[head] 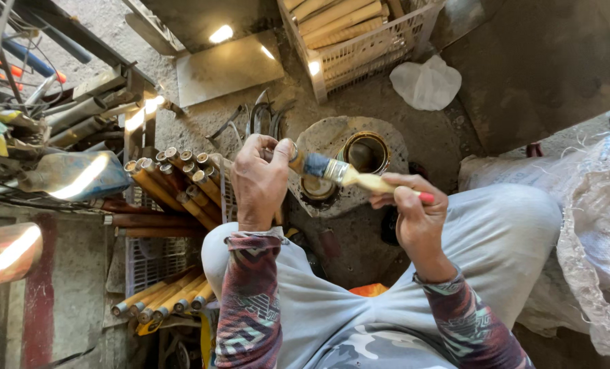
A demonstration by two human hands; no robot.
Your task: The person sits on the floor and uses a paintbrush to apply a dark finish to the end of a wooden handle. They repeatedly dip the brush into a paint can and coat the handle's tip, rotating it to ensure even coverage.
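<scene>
Right hand (pixel 418 219), centre-right of frame, closed around the pale wooden handle of a paintbrush (pixel 349 175); red handle tip pokes out past the fingers. Brush points left, metal ferrule and dark bristles reaching the left hand. Left hand (pixel 258 181), centre of frame, curled in a fist around a wooden handle (pixel 278 217), mostly hidden by the fingers; brush bristles touch at the top of that grip.

Just behind the hands, a round stone-like block (pixel 387 147) on the ground with an open tin can (pixel 366 152) on it, dark inside. A second smaller round lid or can (pixel 317 187) sits just below the brush, partly hidden.

Left of the left hand, a bundle of brown wooden handles with metal-capped ends (pixel 175 181), leaning on a grey plastic crate (pixel 148 260). Lower left, more paler handles (pixel 165 297) lying in a row. Top centre, a white crate (pixel 380 51) filled with pale handles. Crumpled white plastic bag (pixel 426 83) to its right on the concrete floor. Woven sack (pixel 595 225) at right edge. Metal tools and scrap (pixel 59 116) piled upper left. Grey trousers (pixel 496 239) and patterned sleeves fill the bottom.
</scene>
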